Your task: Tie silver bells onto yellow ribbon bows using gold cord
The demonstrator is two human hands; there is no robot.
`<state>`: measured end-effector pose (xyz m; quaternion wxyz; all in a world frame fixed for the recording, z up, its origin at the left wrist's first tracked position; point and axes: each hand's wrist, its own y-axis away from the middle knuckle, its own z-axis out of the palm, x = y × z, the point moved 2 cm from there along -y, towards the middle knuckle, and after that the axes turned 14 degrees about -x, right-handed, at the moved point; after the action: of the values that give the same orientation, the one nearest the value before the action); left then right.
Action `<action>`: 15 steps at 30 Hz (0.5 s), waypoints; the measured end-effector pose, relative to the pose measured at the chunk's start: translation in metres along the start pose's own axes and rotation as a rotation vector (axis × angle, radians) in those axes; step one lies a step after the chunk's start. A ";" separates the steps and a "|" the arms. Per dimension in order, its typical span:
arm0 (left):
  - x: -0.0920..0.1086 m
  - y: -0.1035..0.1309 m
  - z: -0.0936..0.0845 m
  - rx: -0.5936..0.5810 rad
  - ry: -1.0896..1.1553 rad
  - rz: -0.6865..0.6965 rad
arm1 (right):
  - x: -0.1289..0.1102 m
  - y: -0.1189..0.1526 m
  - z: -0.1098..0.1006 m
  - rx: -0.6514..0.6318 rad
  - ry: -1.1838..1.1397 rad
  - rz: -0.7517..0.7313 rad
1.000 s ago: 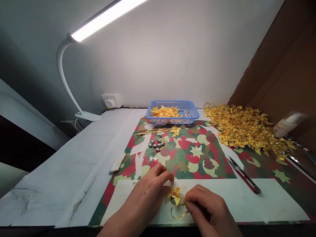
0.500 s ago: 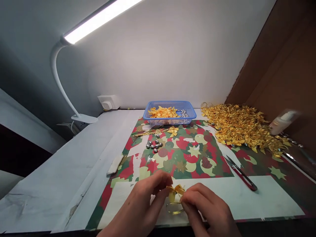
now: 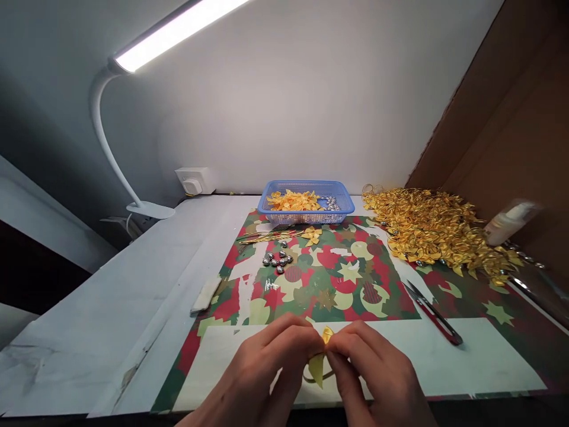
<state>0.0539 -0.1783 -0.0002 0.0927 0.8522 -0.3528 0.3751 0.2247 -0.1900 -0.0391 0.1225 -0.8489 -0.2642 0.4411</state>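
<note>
Between my two hands, over the pale sheet at the table's front, is a yellow ribbon bow with a thin gold cord loop below it. My left hand pinches the bow from the left with thumb and fingers. From the right, my right hand pinches it as well, its fingertips touching or almost touching the left ones. The bow's middle is hidden by my fingers; one ribbon tail hangs down and a fold shows above. Silver bells lie in a small group beyond my hands.
A blue basket holds yellow bows and silver bells. Gold cords and one bow lie before it. Right are thread snips, a gold heap and a bottle. A lamp and white cloth are left.
My left hand has moved right, closer to my right hand, and its fingers now cover the bow's middle. The bow has turned, with one tail pointing down.
</note>
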 end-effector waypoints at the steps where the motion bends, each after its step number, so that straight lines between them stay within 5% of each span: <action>1: -0.001 0.002 0.000 0.016 -0.037 -0.003 | 0.000 -0.001 0.000 0.003 0.002 -0.003; 15: -0.004 -0.008 -0.004 0.155 0.052 0.106 | -0.013 0.002 -0.015 0.078 0.097 -0.090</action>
<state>0.0548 -0.1683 0.0005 0.0154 0.8269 -0.3649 0.4276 0.2316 -0.1986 -0.0219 0.1877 -0.8511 -0.2787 0.4033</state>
